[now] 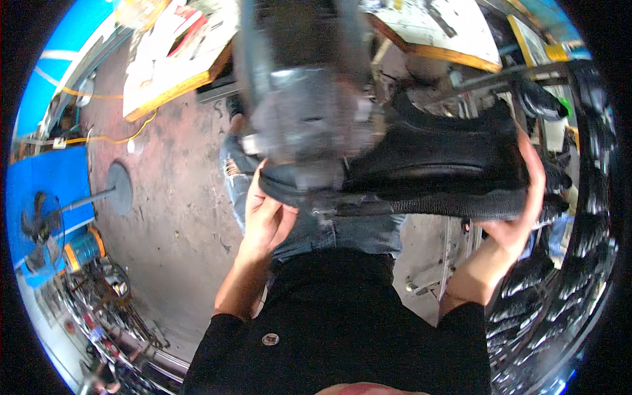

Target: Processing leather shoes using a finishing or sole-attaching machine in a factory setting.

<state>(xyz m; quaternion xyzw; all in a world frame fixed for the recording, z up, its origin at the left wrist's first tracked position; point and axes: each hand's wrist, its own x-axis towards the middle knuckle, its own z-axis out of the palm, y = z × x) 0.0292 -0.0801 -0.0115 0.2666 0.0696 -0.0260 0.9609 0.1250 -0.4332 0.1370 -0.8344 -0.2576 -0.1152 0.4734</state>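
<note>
A black shoe (434,161) lies crosswise in front of me, toe to the left, its textured sole edge toward my body. My left hand (266,214) is closed round the toe end, thumb and fingers pinching its edge. At the other end, my right hand (523,197) wraps round the heel. Between my hands, the blurred grey head of a machine (309,118) covers part of the shoe near the toe. Whether its working tip touches the shoe cannot be made out.
White worktops with wooden edges (174,92) stand ahead on both sides of the machine. At the right, racks hold several black shoes (586,197). A standing fan (43,224) with a round base is on the left. A yellow cable (125,139) runs along the floor there.
</note>
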